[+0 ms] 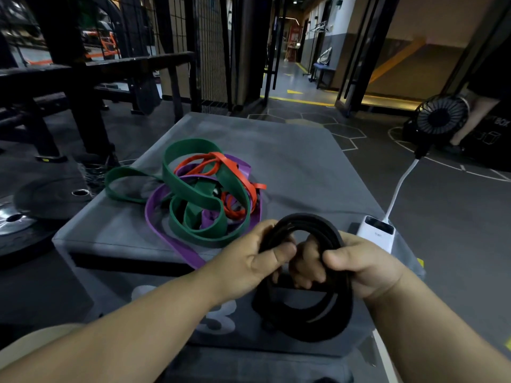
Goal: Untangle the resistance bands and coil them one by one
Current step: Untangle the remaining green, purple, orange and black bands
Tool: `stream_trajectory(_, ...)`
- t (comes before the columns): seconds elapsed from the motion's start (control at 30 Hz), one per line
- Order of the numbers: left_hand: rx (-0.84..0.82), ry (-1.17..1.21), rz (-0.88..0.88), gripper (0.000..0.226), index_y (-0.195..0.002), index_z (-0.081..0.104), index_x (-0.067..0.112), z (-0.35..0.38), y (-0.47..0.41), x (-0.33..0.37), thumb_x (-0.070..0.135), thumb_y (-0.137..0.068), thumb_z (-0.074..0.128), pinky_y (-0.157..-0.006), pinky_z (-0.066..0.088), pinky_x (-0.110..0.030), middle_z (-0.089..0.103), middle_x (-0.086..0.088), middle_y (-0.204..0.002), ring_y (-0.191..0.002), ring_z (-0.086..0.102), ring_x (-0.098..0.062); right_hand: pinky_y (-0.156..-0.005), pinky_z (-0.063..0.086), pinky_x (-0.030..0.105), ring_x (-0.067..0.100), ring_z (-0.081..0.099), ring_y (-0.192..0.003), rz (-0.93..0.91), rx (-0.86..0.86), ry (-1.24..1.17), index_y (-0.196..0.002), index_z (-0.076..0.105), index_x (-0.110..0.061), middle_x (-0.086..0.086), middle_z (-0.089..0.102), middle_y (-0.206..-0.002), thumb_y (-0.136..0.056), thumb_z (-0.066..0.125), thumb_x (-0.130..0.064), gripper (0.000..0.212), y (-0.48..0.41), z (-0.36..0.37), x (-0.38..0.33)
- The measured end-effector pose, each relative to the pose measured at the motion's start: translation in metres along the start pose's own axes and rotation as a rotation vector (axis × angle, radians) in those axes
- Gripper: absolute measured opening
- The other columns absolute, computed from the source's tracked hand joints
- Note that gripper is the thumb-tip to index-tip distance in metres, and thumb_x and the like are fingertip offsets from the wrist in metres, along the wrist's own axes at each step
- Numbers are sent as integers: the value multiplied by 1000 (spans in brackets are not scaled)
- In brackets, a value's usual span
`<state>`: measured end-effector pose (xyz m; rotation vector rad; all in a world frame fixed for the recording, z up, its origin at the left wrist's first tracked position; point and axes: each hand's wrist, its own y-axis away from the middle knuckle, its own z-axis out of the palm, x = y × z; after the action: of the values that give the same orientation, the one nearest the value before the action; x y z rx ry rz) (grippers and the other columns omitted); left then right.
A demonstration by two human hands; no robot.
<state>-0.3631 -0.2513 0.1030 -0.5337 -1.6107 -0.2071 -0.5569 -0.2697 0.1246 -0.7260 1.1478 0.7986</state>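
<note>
While the green band (pixel 193 189), purple band (pixel 177 244) and orange band (pixel 235 172) lie tangled on the grey padded box (pixel 304 167), the left hand (pixel 249 264) pinches the black band (pixel 307 277), seemingly coiled in several loops, and the right hand (pixel 362 266) grips its other side; a white power bank (pixel 376 233) sits just beyond.

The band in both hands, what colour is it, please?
Black; the head view shows it clearly.

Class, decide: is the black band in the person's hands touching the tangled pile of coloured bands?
Apart. The head view shows grey box top between the black band and the pile.
</note>
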Motion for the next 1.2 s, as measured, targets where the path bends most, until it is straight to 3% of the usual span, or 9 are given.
stream_trajectory(0.1,61,-46,25,53,-97,53,11,-6,-2,3,58,-73,59,-67,46,-33,58,-2,-71,-66,56,-16,-73,47,25,23,57,-74,95,118,200,-70,69,-15,3,61,-68,-64,84,-44,34,7,-5,-7)
stream_trajectory(0.2,107,-43,34,53,-96,57,9,-9,-3,2,52,-67,70,-69,49,-34,64,0,-70,-68,61,-16,-67,49,26,21,57,-64,82,164,92,-76,64,-11,2,54,-60,-65,86,-38,37,7,-5,-8)
stream_trajectory(0.3,17,-13,-63,54,-106,58,15,-9,-4,-3,27,-62,86,-78,53,-29,67,2,-84,-82,64,-13,-56,48,26,13,48,-47,28,223,-54,-79,61,-9,-2,46,-52,-64,88,-32,39,6,-4,-7)
stream_trajectory(0.4,-93,21,-117,47,-106,56,15,-9,-3,-5,5,-68,82,-77,51,-21,66,3,-84,-83,63,-9,-48,43,21,6,41,-38,1,236,-116,-77,64,-12,-2,46,-54,-61,88,-27,32,7,-5,-7)
stream_trajectory(0.6,89,132,2,46,-99,59,17,-12,-6,-2,16,-63,87,-76,50,-20,70,8,-87,-86,65,-6,-61,49,26,9,54,-51,-1,112,-143,-67,61,-15,1,57,-77,-73,80,-35,28,6,-10,-1)
stream_trajectory(0.67,77,151,-16,43,-103,59,18,-10,-5,-4,14,-66,82,-77,51,-20,71,10,-88,-88,66,-3,-69,51,29,12,59,-61,-60,-7,-213,-73,62,-14,1,59,-81,-88,67,-32,24,3,-9,-1)
stream_trajectory(0.77,-5,218,-130,45,-108,58,17,-3,-2,-10,8,-70,81,-79,51,-20,71,12,-87,-88,66,-3,-68,47,27,11,49,-54,-157,-106,-391,-85,60,-8,4,62,-87,-100,52,-26,24,-1,-6,-8)
stream_trajectory(0.97,-30,53,-248,25,-100,64,21,0,-7,-25,13,-80,76,-92,48,-29,70,3,-94,-94,64,-14,-57,36,27,9,39,-50,-304,34,-614,-84,58,-5,8,63,-79,-100,52,-34,34,6,-24,-25)
stream_trajectory(1.2,-136,-71,-416,6,-95,62,18,7,-6,-23,18,-95,56,-68,49,-19,67,4,-74,-71,63,-10,-57,40,25,12,47,-44,-520,224,-681,-74,59,-12,0,61,-69,-91,62,-43,36,36,-54,-47)
